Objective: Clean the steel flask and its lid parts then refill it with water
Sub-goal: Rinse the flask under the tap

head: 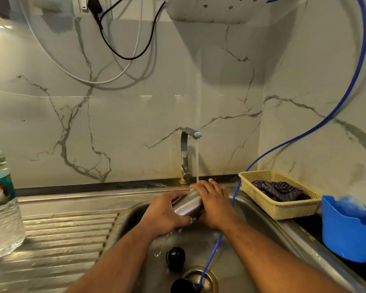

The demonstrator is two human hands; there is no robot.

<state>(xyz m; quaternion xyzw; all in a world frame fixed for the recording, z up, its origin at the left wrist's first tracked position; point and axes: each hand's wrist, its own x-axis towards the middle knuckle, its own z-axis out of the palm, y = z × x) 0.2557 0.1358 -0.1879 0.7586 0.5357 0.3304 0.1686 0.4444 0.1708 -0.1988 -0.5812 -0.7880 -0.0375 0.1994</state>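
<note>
I'm getting a dim, yellowish indoor picture. The strongest glare sits at the upper left edge of the glossy wall (pixel 125 123), and the ribbed counter (pixel 61 240) catches streaks of it. The white box (pixel 220 9) overhead throws a broad shadow down the wall. The edges bend: the bottle (pixel 2 208) stretches and the blue tub (pixel 351 229) smears. The flask (pixel 188 205) shows a dull sheen.

Head-worn view looks forward and down, close over the sink (pixel 260 218).
</note>
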